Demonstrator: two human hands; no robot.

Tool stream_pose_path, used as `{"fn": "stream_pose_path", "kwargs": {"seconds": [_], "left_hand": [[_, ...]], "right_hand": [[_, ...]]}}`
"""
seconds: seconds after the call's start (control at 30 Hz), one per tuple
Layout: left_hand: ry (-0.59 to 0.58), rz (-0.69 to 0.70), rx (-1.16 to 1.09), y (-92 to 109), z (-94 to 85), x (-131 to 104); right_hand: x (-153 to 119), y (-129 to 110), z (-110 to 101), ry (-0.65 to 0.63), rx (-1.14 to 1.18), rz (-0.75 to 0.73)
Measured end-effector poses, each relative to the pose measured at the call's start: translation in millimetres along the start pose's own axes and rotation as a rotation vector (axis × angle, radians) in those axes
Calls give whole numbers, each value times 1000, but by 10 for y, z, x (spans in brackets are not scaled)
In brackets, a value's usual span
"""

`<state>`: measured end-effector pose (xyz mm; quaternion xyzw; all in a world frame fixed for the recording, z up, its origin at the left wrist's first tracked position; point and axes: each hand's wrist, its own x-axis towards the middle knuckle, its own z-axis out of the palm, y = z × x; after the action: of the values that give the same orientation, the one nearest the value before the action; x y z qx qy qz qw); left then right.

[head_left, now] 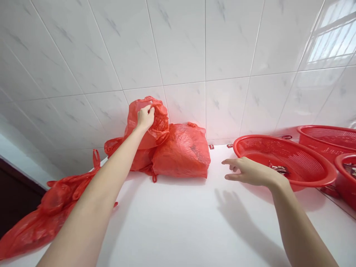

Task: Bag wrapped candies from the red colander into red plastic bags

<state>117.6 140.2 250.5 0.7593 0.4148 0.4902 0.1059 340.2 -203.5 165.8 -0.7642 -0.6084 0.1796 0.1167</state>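
Note:
My left hand (146, 117) is closed on the rim of an upright red plastic bag (136, 128), whose crumpled mouth faces up beside the tiled wall. Touching it on the right is a full, rounded red bag (182, 152). My right hand (246, 170) hovers above the white table, fingers apart and holding nothing, just left of a red mesh basket (300, 159). A few small dark and white packets (280, 170) lie inside that basket.
More red bags (55, 200) lie at the left. Two other red baskets (330, 135) (346, 181) stand at the far right. Small red packets (211, 147) lie along the wall at the back of the white table (167, 222).

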Motion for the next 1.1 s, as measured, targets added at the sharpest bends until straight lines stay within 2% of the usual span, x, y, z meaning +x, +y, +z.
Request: {"fn": "stream_pose_path", "kwargs": {"seconds": [0.1,0.2,0.33,0.43,0.53,0.67,0.8,0.87,0.97,1.03,1.1], "left_hand": [[66,-18,-330,36,30,22],[61,-107,-747,61,87,-33],[-95,-163,-850,92,147,-227],[-226,-148,-802,97,185,-408],[-378,-59,-712,72,208,-582],[-532,184,-444,25,179,-828],[-631,543,-147,25,106,-1099],[-637,726,-22,32,79,-1216],[-583,902,91,14,58,-1352],[-529,957,127,-22,40,-1421],[-422,943,167,-74,6,-1477]], "right_hand": [[5,-26,1,30,-7,-32],[23,-59,14,67,-2,-70],[73,-102,58,156,30,-142],[114,-152,104,216,66,-210],[169,-217,175,299,113,-282],[287,-299,335,426,213,-362],[416,-384,524,480,218,-473],[465,-423,603,470,178,-516],[529,-448,699,411,105,-498],[574,-433,744,388,81,-465],[620,-398,770,381,77,-435]]}}
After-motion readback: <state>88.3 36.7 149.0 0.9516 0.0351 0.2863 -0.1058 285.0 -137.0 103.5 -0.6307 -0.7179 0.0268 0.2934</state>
